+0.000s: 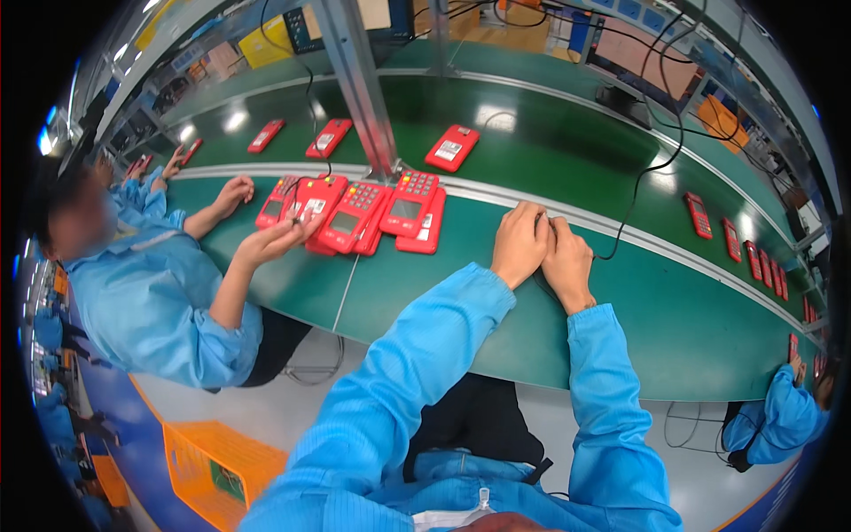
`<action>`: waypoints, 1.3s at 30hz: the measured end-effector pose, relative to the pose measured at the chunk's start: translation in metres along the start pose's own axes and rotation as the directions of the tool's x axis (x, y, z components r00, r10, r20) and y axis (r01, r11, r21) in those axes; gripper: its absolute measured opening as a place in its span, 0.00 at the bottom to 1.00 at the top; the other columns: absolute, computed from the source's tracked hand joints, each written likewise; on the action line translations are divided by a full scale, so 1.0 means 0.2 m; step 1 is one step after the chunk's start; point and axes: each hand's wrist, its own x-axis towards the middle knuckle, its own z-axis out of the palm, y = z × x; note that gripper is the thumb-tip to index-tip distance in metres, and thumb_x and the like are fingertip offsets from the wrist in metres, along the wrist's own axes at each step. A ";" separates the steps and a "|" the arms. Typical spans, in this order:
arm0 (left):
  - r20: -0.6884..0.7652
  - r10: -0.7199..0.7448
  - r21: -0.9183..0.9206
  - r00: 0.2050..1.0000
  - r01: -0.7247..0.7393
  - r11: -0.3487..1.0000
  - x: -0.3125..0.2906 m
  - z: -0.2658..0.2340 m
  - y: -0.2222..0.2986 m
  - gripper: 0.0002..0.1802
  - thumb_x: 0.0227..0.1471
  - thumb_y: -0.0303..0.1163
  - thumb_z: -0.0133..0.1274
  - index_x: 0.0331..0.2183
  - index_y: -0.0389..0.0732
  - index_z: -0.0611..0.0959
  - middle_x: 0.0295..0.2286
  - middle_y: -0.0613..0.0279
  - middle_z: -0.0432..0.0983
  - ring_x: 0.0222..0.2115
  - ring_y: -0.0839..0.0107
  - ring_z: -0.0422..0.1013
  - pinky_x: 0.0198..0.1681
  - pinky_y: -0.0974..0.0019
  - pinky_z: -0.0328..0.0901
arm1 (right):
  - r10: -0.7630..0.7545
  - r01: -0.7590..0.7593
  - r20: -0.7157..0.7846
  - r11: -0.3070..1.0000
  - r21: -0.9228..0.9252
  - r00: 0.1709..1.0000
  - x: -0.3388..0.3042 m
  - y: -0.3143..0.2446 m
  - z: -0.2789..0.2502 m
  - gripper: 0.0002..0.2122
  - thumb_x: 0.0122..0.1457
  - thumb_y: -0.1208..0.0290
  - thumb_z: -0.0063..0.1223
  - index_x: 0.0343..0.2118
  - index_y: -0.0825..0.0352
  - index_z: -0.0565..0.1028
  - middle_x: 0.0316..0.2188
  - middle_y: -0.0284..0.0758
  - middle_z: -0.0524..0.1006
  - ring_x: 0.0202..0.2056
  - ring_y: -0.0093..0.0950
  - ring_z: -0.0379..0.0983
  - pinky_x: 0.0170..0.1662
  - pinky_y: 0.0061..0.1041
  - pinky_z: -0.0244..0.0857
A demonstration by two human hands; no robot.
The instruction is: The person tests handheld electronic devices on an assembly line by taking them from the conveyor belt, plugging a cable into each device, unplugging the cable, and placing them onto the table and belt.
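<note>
My left hand [521, 244] and my right hand [568, 263] are side by side over the green worktop, fingers curled and fingertips close together. Whatever they hold is hidden by the fingers. A thin black cable [631, 208] hangs from above and runs in beside my right hand, and a dark strand shows between my wrists. Left of my hands lies a pile of red handheld payment terminals, with a keypad-up terminal [411, 203] nearest me. Under it sits a face-down terminal [425, 232] with a white label.
At left a co-worker [168, 275] in blue reaches to the pile. Beyond a metal rail [550, 208], the dark green conveyor [550, 133] carries more red terminals, including a face-down terminal [452, 148]. A metal post [355, 89] rises behind the pile. An orange crate [208, 470] stands on the floor.
</note>
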 end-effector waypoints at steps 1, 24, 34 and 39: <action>-0.009 0.019 -0.004 1.000 -0.019 1.000 0.00 0.00 0.00 0.09 0.56 0.28 0.49 0.37 0.33 0.79 0.36 0.46 0.77 0.39 0.42 0.72 0.45 0.47 0.66 | 0.045 -0.045 0.048 0.999 0.000 0.998 0.01 -0.01 -0.02 0.10 0.67 0.61 0.45 0.35 0.63 0.73 0.23 0.49 0.79 0.28 0.52 0.76 0.30 0.51 0.67; -0.010 -0.035 0.015 0.999 0.035 0.999 -0.01 0.00 0.01 0.09 0.56 0.27 0.49 0.37 0.32 0.80 0.38 0.46 0.77 0.41 0.42 0.71 0.47 0.47 0.66 | 0.131 -0.124 0.128 0.990 -0.060 0.983 0.01 -0.02 -0.04 0.11 0.67 0.62 0.46 0.41 0.63 0.76 0.30 0.47 0.82 0.34 0.51 0.78 0.35 0.46 0.69; -0.010 -0.014 0.010 1.000 0.014 1.000 0.00 0.02 0.02 0.09 0.56 0.26 0.49 0.35 0.31 0.80 0.37 0.45 0.76 0.41 0.44 0.71 0.49 0.48 0.65 | 0.109 -0.107 0.137 0.994 -0.027 0.984 0.02 0.00 -0.05 0.13 0.67 0.59 0.44 0.41 0.63 0.75 0.29 0.51 0.80 0.33 0.56 0.76 0.35 0.51 0.68; -0.028 -0.006 0.012 1.000 0.007 1.000 0.02 0.03 0.01 0.09 0.56 0.27 0.49 0.35 0.31 0.79 0.37 0.45 0.76 0.40 0.43 0.71 0.48 0.48 0.65 | 0.108 -0.103 0.134 0.994 -0.042 0.985 0.04 0.01 -0.04 0.12 0.66 0.59 0.45 0.41 0.62 0.75 0.29 0.51 0.80 0.34 0.56 0.76 0.35 0.52 0.68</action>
